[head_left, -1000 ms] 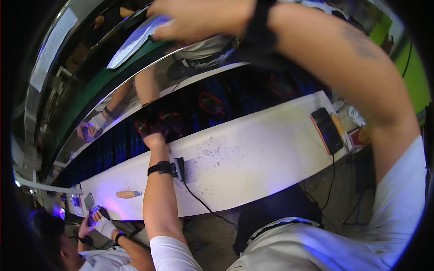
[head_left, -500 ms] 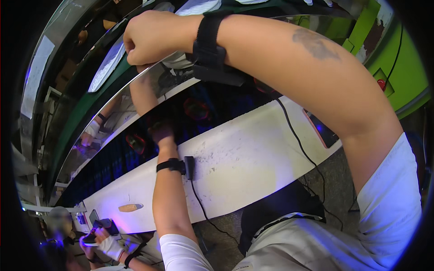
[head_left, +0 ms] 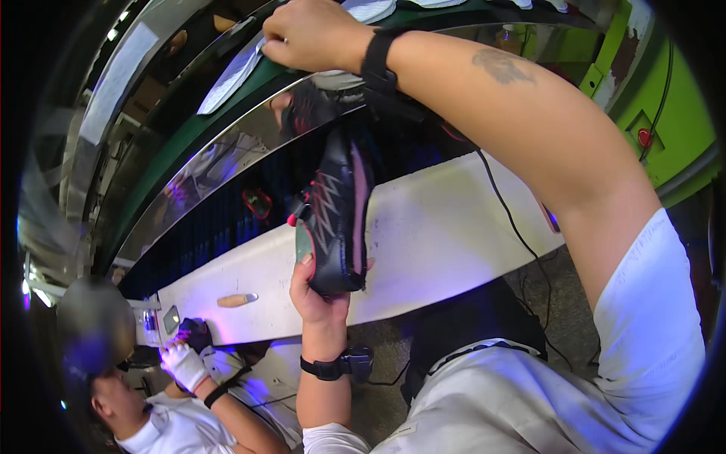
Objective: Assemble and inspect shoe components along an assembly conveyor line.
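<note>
My left hand is closed round the heel end of a black shoe with grey zigzag lines, a pinkish-red edge and a greenish lining. The shoe is held up over the white ledge, its toe pointing away from me. At the top, my right hand reaches across to a flat white shoe sole on the green conveyor belt. Its curled fingers pinch the sole's near-right tip. Black straps circle both my wrists.
Below the belt runs a shiny metal side panel, with another dark shoe in the shadow under it. A wooden-handled tool lies on the white ledge. A co-worker sits at the left; a cable crosses the ledge.
My left hand has come out of the dark space under the panel with the black shoe in it. My right hand stays by the belt, its fingers now at the sole's tip. The view has shifted.
</note>
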`<control>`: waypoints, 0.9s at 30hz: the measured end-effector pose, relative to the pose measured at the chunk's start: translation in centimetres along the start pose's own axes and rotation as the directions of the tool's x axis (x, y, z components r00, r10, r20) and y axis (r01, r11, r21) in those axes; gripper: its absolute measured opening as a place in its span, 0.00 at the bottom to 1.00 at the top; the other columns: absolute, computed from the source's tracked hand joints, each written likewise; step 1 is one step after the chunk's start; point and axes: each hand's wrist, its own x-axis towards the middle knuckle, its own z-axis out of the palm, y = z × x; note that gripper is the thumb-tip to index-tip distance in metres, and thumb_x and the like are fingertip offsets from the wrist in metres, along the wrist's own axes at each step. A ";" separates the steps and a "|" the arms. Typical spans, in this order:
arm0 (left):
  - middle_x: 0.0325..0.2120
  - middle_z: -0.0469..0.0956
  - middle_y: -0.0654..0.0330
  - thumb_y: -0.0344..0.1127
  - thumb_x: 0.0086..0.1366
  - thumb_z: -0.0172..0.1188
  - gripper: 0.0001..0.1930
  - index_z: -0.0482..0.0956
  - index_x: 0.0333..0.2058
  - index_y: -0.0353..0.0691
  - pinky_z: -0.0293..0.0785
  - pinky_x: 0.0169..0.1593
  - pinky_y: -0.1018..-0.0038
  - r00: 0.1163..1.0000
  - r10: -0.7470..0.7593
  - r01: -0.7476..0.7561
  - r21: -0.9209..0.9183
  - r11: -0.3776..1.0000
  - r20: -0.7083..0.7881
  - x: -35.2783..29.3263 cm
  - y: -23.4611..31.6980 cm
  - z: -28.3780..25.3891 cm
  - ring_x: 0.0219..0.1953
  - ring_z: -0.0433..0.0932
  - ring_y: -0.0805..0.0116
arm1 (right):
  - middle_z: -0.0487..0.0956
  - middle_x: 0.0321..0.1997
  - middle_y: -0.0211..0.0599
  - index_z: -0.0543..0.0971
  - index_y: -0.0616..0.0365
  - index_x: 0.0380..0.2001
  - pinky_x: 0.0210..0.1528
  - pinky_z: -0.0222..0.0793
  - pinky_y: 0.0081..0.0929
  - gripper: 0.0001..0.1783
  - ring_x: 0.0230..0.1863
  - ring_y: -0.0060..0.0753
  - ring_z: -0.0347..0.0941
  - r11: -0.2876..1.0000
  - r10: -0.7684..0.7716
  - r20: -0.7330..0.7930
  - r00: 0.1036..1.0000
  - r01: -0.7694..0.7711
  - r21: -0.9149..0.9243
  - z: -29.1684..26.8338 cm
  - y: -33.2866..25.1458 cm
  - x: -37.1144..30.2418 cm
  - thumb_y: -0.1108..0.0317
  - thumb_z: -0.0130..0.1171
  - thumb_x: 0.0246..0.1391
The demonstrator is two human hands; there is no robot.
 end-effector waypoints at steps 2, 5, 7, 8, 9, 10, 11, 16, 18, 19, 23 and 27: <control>0.58 0.74 0.44 0.43 0.64 0.50 0.32 0.64 0.64 0.33 0.77 0.52 0.33 0.999 0.042 -0.041 0.064 0.997 -0.012 -2.0 0.0 1.7 0.54 0.79 0.44 | 0.83 0.35 0.45 0.83 0.57 0.33 0.45 0.75 0.47 0.16 0.40 0.53 0.80 0.954 0.060 -0.345 0.937 0.048 0.296 -1.9 -1.8 -1.6 0.57 0.54 0.56; 0.54 0.74 0.42 0.39 0.61 0.55 0.34 0.60 0.65 0.30 0.85 0.47 0.45 0.991 0.120 -0.127 0.156 0.980 0.052 -4.9 0.5 2.9 0.51 0.80 0.47 | 0.80 0.31 0.47 0.78 0.58 0.38 0.35 0.74 0.37 0.10 0.31 0.50 0.79 0.899 0.027 -0.242 0.970 0.082 0.431 -7.5 -3.7 -9.3 0.62 0.55 0.64; 0.54 0.74 0.42 0.38 0.61 0.55 0.34 0.61 0.64 0.30 0.85 0.47 0.46 0.990 0.139 -0.137 0.155 0.978 0.000 -6.5 1.0 2.8 0.51 0.80 0.47 | 0.82 0.37 0.43 0.79 0.61 0.42 0.38 0.75 0.35 0.07 0.35 0.43 0.79 0.894 -0.069 -0.142 0.987 0.124 0.431 -11.6 -4.2 -16.4 0.76 0.56 0.61; 0.54 0.74 0.42 0.38 0.61 0.55 0.33 0.61 0.64 0.30 0.85 0.47 0.46 0.990 0.141 -0.142 0.146 0.979 0.011 -7.2 1.2 2.6 0.50 0.81 0.47 | 0.82 0.42 0.44 0.77 0.63 0.46 0.44 0.75 0.39 0.11 0.40 0.46 0.80 0.891 -0.198 -0.145 0.969 0.240 0.387 -12.8 -3.9 -19.7 0.79 0.54 0.60; 0.54 0.75 0.42 0.37 0.61 0.54 0.32 0.62 0.63 0.30 0.84 0.49 0.51 0.987 0.159 -0.160 0.149 0.976 0.017 -7.8 1.4 2.4 0.50 0.81 0.49 | 0.83 0.45 0.43 0.76 0.60 0.44 0.49 0.75 0.44 0.10 0.43 0.51 0.80 0.913 -0.222 -0.007 0.975 0.210 0.349 -14.3 -4.1 -23.6 0.79 0.53 0.59; 0.54 0.75 0.42 0.37 0.61 0.54 0.32 0.62 0.63 0.30 0.84 0.49 0.51 0.986 0.162 -0.154 0.170 0.973 -0.032 -8.2 1.6 2.3 0.50 0.81 0.49 | 0.82 0.45 0.45 0.74 0.58 0.40 0.52 0.74 0.47 0.06 0.47 0.50 0.80 0.872 -0.312 0.057 0.948 0.262 0.413 -15.3 -4.1 -26.7 0.76 0.55 0.59; 0.56 0.73 0.42 0.40 0.61 0.54 0.34 0.61 0.65 0.31 0.85 0.49 0.48 0.987 0.156 -0.145 0.244 0.959 -0.026 -8.5 1.7 2.1 0.52 0.81 0.49 | 0.82 0.46 0.44 0.72 0.57 0.35 0.54 0.74 0.47 0.04 0.49 0.50 0.80 0.878 -0.321 0.161 0.933 0.229 0.420 -16.1 -4.3 -29.6 0.74 0.57 0.59; 0.55 0.74 0.41 0.41 0.59 0.56 0.37 0.60 0.65 0.27 0.86 0.46 0.52 0.998 0.065 -0.068 0.378 0.923 0.020 -9.4 2.1 2.9 0.53 0.80 0.49 | 0.82 0.47 0.41 0.81 0.59 0.38 0.62 0.69 0.49 0.14 0.53 0.48 0.78 0.954 -0.174 0.396 0.902 0.055 0.294 -16.5 -6.9 -33.2 0.70 0.69 0.46; 0.54 0.75 0.41 0.40 0.58 0.56 0.37 0.61 0.64 0.25 0.84 0.51 0.55 1.000 0.025 -0.026 0.425 0.905 0.009 -9.9 2.2 3.9 0.53 0.81 0.51 | 0.75 0.59 0.47 0.78 0.52 0.53 0.66 0.61 0.55 0.34 0.63 0.53 0.70 0.968 -0.094 0.340 0.935 0.007 0.250 -16.0 -8.7 -31.4 0.66 0.76 0.38; 0.55 0.75 0.44 0.36 0.58 0.57 0.37 0.62 0.64 0.26 0.79 0.56 0.60 1.000 -0.008 -0.003 0.441 0.897 0.023 -10.2 2.2 4.5 0.55 0.79 0.55 | 0.72 0.63 0.49 0.75 0.48 0.59 0.67 0.60 0.58 0.42 0.66 0.55 0.67 0.976 -0.067 0.284 0.956 0.004 0.216 -15.4 -9.8 -30.5 0.65 0.77 0.35; 0.60 0.72 0.47 0.36 0.59 0.59 0.39 0.58 0.68 0.28 0.71 0.64 0.62 0.983 0.042 -0.115 0.413 0.903 0.181 -10.7 1.0 6.4 0.61 0.74 0.58 | 0.76 0.59 0.51 0.56 0.49 0.73 0.62 0.69 0.42 0.63 0.58 0.55 0.75 0.826 0.070 0.323 0.944 -0.237 0.511 -12.0 -12.4 -28.2 0.69 0.80 0.32; 0.53 0.76 0.56 0.34 0.51 0.78 0.45 0.63 0.64 0.34 0.75 0.55 0.67 0.896 0.243 -0.443 0.752 0.487 0.371 -10.6 -2.2 6.5 0.54 0.78 0.66 | 0.77 0.58 0.54 0.50 0.51 0.75 0.57 0.74 0.41 0.64 0.57 0.58 0.77 0.611 0.277 0.413 0.868 -0.491 0.622 -9.9 -13.8 -30.4 0.72 0.79 0.39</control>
